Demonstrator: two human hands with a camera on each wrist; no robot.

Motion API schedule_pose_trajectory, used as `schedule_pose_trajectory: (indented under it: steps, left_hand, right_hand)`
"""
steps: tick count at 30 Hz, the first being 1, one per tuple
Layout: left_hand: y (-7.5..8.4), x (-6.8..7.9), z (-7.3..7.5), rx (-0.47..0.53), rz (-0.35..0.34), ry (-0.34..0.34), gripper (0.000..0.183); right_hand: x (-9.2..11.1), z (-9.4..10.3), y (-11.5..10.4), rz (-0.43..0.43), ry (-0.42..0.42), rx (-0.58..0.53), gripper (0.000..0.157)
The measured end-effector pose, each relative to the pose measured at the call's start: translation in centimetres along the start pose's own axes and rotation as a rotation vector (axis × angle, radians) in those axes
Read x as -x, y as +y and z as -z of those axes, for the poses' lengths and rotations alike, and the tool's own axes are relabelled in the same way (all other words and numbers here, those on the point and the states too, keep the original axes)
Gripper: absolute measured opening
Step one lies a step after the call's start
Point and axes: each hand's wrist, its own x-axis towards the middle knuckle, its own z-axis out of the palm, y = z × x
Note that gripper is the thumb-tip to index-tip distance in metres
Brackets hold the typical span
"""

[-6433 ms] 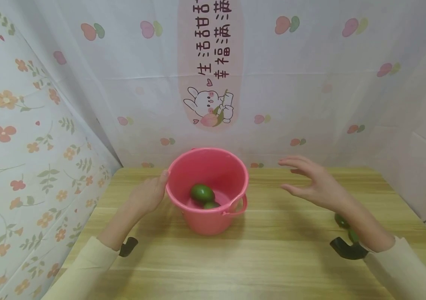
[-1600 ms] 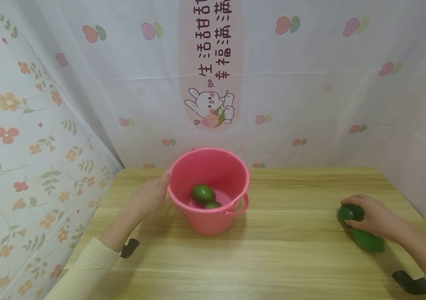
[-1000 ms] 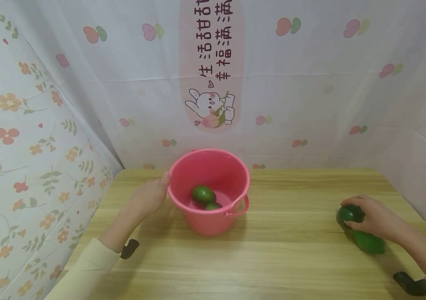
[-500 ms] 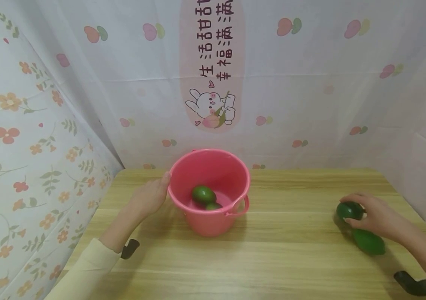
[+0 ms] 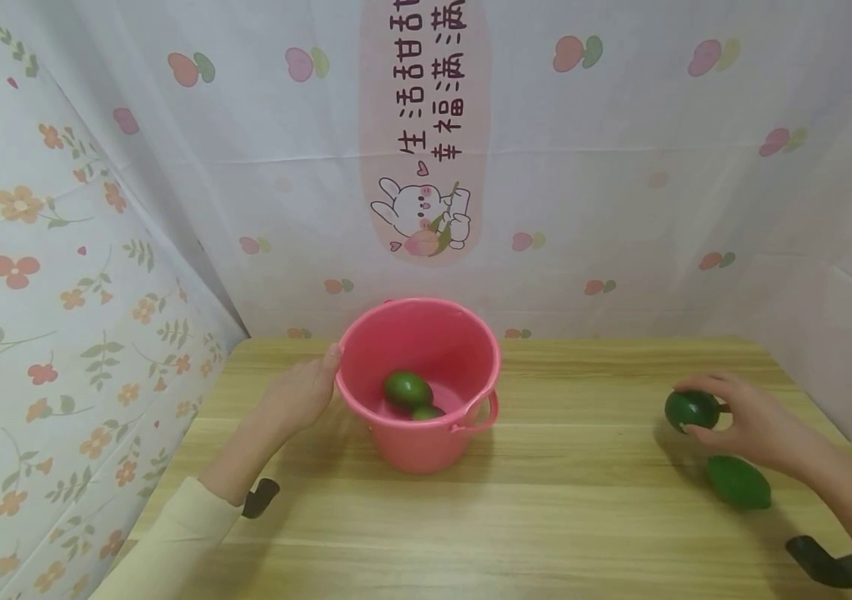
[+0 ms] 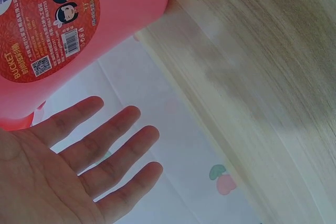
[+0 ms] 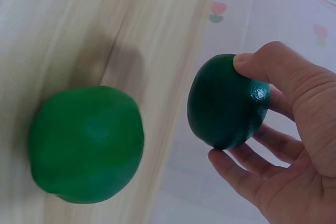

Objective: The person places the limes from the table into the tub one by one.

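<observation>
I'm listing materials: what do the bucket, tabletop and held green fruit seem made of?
Bucket: likely plastic, smooth, softly shiny; evenly pink inside and out. Tabletop: wood or printed laminate, low sheen; streaky grain shows. Held fruit: smooth, glossy, with a sharp highlight; real skin or plastic, I can't tell.

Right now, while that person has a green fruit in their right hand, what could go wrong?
The dark green fruit could slip: the right hand pinches it between thumb and fingers, and its skin looks smooth and shiny.

The pink bucket might shift if bumped, since the left hand only touches its side, fingers straight rather than wrapped round it.

If dropped in, the fruit may knock the two green fruits lying inside.
</observation>
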Motion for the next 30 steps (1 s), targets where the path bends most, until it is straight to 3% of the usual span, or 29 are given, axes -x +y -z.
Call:
schedule_pose_trajectory:
  steps: [14,30]
  left_hand:
    - [0.0,0.1,-0.1,-0.012,0.008,0.001,0.086]
    - [0.1,-0.1,0.0,-0.023,0.027,-0.01,0.087]
  right_hand:
    - [-1.1,0.5,-1.9,-0.005,0.007,0.004,0.058]
    - [-2.0,-0.3,-3.5,0.065,0.056,-0.041,0.062]
